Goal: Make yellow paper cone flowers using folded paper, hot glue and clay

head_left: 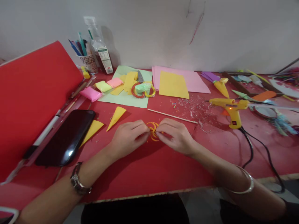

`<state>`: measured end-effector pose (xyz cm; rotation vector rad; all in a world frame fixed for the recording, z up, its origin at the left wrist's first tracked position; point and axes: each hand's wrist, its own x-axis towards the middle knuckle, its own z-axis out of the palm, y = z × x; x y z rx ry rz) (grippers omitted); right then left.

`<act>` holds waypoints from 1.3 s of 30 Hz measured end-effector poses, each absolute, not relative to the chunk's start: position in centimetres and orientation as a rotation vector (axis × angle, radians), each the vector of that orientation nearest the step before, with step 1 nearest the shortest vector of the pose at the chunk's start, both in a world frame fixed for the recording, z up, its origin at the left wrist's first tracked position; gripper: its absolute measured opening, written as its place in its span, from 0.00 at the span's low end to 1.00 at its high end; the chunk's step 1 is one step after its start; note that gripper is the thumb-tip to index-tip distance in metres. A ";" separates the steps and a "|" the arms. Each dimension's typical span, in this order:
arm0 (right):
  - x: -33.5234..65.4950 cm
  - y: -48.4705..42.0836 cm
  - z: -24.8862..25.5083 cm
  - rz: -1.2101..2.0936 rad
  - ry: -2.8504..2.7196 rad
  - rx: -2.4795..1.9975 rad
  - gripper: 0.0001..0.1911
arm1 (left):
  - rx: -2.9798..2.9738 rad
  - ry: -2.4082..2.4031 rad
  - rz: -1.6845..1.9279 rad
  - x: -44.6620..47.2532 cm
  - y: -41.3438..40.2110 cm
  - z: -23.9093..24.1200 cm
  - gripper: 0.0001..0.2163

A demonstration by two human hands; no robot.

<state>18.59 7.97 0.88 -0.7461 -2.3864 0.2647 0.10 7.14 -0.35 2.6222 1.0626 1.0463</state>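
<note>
Between my two hands is a small orange-yellow curled paper piece with thin strips fanning out, just above the red tabletop. My left hand pinches its left side with thumb and fingers. From the other side my right hand pinches it too, and the fingertips hide its centre. A yellow paper cone lies beyond my left hand, and another yellow paper piece sits partly under a black phone. Beyond my right hand a thin pale stick rests on the table.
A yellow glue gun, its light glowing, lies on the right with its cord trailing. Scissors rest on green paper. Behind are yellow paper, a bottle and a pen cup. A red board leans at left.
</note>
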 end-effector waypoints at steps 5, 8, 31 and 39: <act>18.4 7.9 0.9 0.478 -2.315 -0.815 0.07 | 2.500 1.045 1.021 0.1 7.3 -0.2 0.08; 18.3 7.8 1.1 0.565 -2.280 -0.837 0.06 | 2.445 1.024 1.004 0.1 7.3 0.0 0.08; 18.2 7.9 1.0 0.613 -2.238 -0.873 0.03 | 2.460 1.107 1.018 0.1 7.3 -0.1 0.04; 18.1 7.9 0.9 0.559 -2.272 -0.879 0.04 | 2.627 1.147 0.984 0.3 7.4 -0.4 0.07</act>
